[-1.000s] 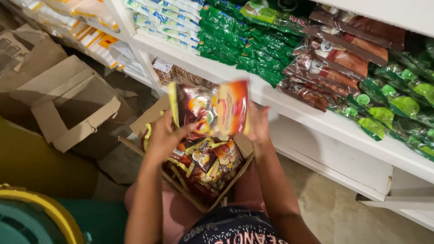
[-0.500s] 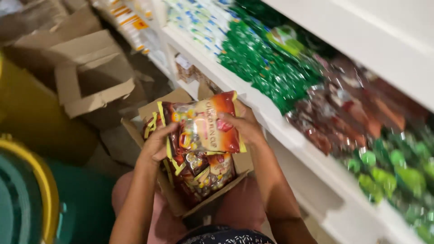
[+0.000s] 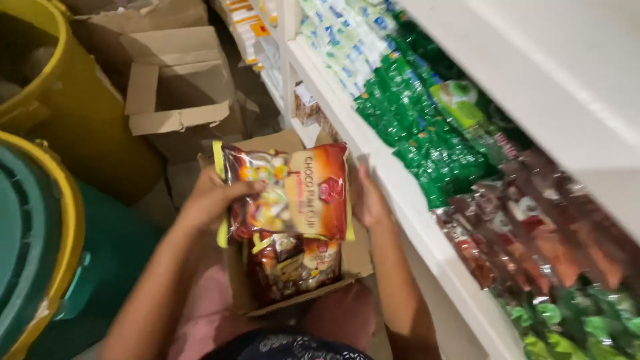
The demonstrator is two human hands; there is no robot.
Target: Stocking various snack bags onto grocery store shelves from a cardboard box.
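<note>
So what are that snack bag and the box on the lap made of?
The snack bag, held by the left hand and right hand, looks like glossy printed plastic film: it shines and crinkles. The box seems plain brown cardboard, matte, with folded flaps.

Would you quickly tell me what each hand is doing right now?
Left hand: closed on the left edge of the snack packet.
Right hand: holding the same packet's right edge, above the cardboard box.

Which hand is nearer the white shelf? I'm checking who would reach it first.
Right. The right hand holds the snack bag's far edge, just beside the white shelf. The left hand grips the bag's opposite edge, away from it.
</note>
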